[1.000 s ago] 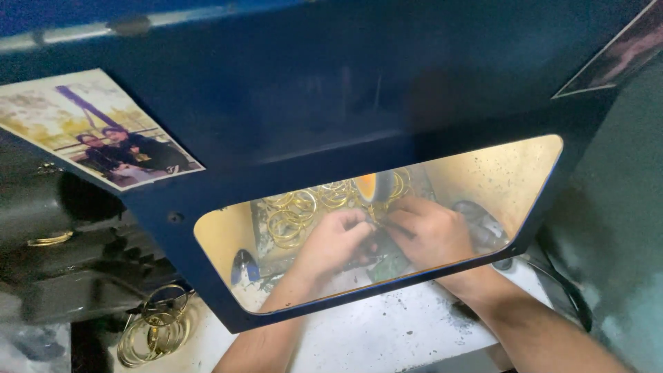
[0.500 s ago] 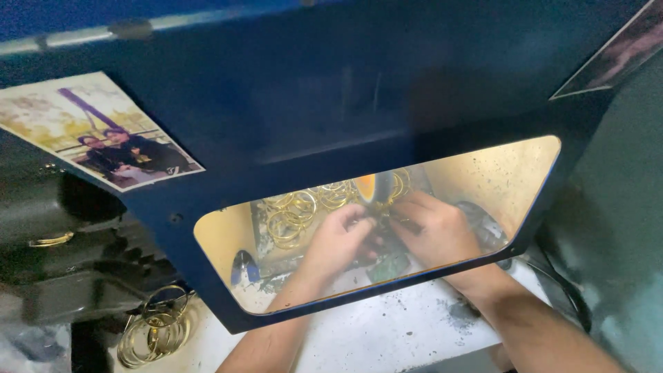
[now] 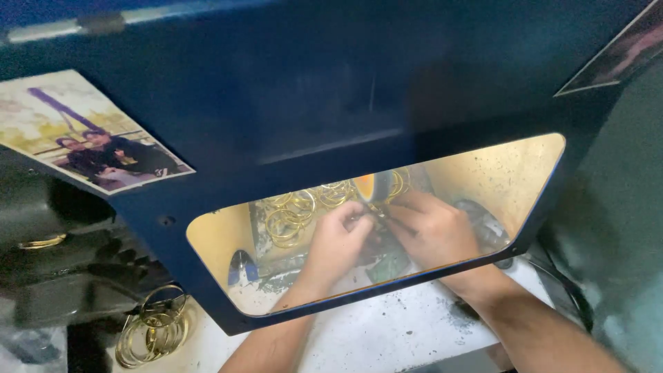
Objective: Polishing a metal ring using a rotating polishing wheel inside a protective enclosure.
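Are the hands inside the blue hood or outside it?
Inside. Both the left hand and right hand show through the hood's lit window, beside gold rings; only the forearms are outside.

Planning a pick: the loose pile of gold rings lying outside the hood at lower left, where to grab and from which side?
Grip the gold rings across the upper rims, coming from above: they lie overlapped, partly leaning, with open centres, and dark machinery crowds their left.

A dark blue hood (image 3: 297, 103) with a tinted window (image 3: 483, 173) fills the view. A photograph (image 3: 90, 138) is stuck on its left side, another picture (image 3: 615, 55) at the upper right. A loose bunch of gold rings (image 3: 152, 328) lies on the white bench (image 3: 387, 331) at lower left, beside dark machinery (image 3: 62, 276)
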